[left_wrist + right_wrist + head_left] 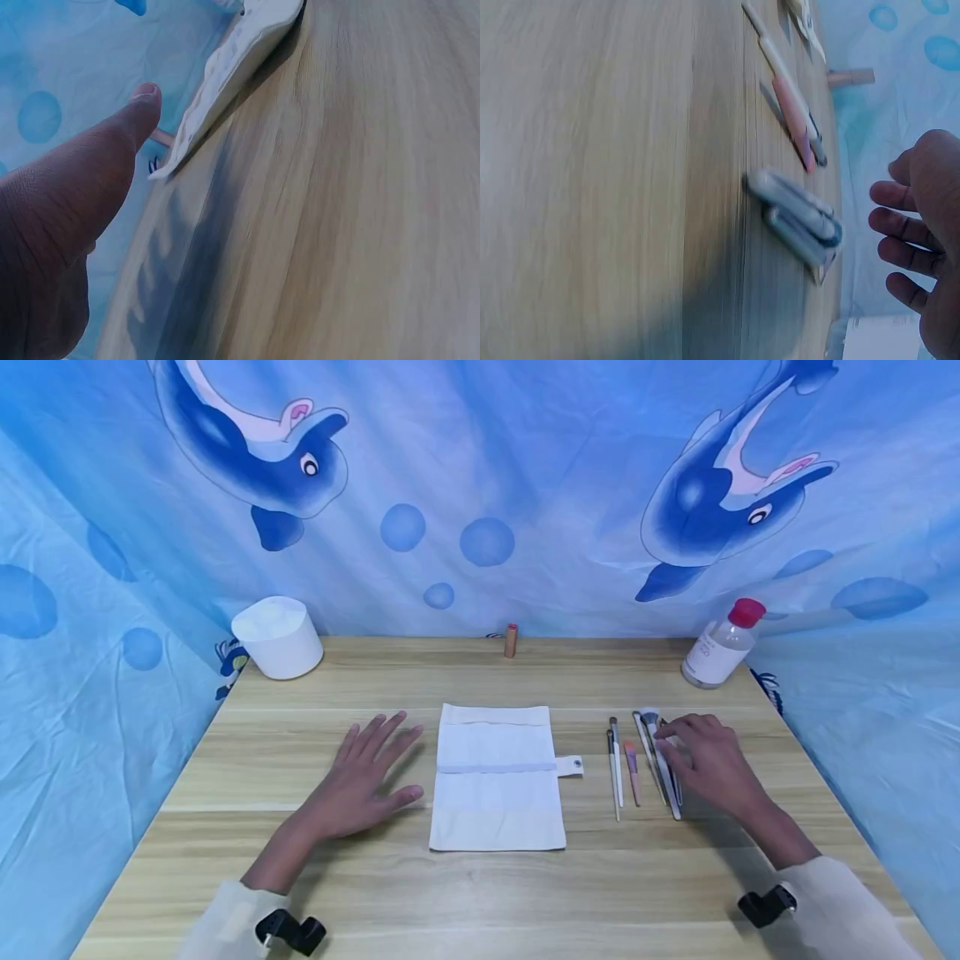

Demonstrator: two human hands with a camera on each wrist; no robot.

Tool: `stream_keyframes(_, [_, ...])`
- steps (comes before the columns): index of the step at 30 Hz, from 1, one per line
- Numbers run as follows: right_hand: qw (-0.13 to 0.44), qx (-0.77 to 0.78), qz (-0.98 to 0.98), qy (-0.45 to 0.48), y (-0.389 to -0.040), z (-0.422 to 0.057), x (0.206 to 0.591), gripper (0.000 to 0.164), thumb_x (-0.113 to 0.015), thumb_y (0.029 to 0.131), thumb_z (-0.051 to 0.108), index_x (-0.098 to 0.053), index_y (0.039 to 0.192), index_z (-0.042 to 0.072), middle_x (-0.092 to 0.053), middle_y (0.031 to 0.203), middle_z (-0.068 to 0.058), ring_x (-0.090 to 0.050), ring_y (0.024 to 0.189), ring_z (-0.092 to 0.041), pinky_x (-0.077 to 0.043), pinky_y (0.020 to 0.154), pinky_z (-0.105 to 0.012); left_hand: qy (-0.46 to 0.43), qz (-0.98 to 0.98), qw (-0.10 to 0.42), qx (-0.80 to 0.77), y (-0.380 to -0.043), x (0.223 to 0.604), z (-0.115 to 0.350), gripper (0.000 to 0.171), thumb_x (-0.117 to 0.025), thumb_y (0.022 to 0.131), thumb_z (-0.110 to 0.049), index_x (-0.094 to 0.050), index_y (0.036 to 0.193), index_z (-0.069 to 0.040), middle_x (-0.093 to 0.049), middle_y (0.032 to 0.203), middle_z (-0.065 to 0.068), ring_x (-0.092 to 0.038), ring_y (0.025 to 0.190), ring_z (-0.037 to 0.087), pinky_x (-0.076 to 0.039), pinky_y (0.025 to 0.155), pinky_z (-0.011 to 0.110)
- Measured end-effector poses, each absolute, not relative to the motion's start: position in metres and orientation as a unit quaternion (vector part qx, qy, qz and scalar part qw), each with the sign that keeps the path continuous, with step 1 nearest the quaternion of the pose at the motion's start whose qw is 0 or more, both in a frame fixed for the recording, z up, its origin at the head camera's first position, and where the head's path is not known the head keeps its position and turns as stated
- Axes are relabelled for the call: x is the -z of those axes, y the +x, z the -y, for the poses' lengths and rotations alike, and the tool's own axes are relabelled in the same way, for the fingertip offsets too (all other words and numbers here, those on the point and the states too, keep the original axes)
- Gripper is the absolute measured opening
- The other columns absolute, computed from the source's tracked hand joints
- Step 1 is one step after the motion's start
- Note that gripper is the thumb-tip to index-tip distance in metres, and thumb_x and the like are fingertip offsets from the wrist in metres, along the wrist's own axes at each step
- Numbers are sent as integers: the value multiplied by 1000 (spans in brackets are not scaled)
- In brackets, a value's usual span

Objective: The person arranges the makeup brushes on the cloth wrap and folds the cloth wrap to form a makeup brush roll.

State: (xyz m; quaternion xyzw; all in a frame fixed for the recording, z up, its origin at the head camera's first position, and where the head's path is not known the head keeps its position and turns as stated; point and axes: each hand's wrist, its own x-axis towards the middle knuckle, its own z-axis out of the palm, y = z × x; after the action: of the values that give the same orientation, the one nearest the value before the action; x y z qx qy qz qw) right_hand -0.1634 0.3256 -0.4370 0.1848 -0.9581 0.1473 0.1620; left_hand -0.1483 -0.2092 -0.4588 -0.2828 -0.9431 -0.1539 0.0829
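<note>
My left hand [360,793] hovers over the table with its fingers spread and holds nothing; its shadow shows in the left wrist view. Just right of it lies an unfolded white fabric roll [497,818] with a snap strap [569,766]. On the right are several makeup brushes: slim ones [617,768], a short pink one [633,777], and a cluster with pale handles [666,777]. Above that cluster is my right hand [712,764], fingers loosely bent. In the right wrist view, a gap shows between its fingers [909,251] and the brush cluster [799,214].
A white round container [279,639] stands at the back left corner. At the back edge is a small brown tube [511,642]. A clear bottle with a red cap [716,652] stands back right. Blue dolphin-print cloth [480,460] hangs behind the wooden table [375,910].
</note>
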Motion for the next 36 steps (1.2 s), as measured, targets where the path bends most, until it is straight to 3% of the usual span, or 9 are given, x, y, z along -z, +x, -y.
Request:
stream_keyframes(5, [141,-125,960,207,-165,-307,439,14,-72,93,22,-74,101,11,-68,100,-9,-54,99,-31,-41,76,-51,-293,940,84,152,-153,466,200,80,-54,95,-64,-29,160,-25,-12,167,4,-9,152,35,-9,115,65])
stream_keyframes(11, [106,-116,966,207,-169,-282,443,13,-72,93,25,-74,98,13,-66,90,0,-56,89,-24,-41,75,-46,-292,940,87,152,-160,476,192,76,-52,95,-66,-34,158,-27,-20,165,9,-13,150,39,-9,115,65])
stream_keyframes(19, [63,-93,982,152,-170,-262,449,21,-72,93,32,-67,85,14,-63,84,-2,-57,93,-33,-39,81,-54,-287,943,80,148,-161,489,190,76,-52,94,-66,-36,157,-27,-22,164,13,-15,150,41,-8,115,64])
stream_keyframes(25, [47,-86,987,123,-173,-257,445,27,-73,92,33,-58,75,18,-54,74,2,-54,85,-30,-37,81,-57,-283,941,79,168,-161,494,189,74,-53,95,-65,-36,157,-28,-22,164,12,-14,150,39,-7,116,64])
stream_keyframes(36, [48,-65,991,108,-175,-251,450,32,-71,92,40,-58,74,18,-57,78,-2,-55,94,-36,-36,86,-59,-286,935,88,190,-165,498,189,69,-54,95,-63,-43,153,-29,-29,161,10,-20,149,35,-9,117,60])
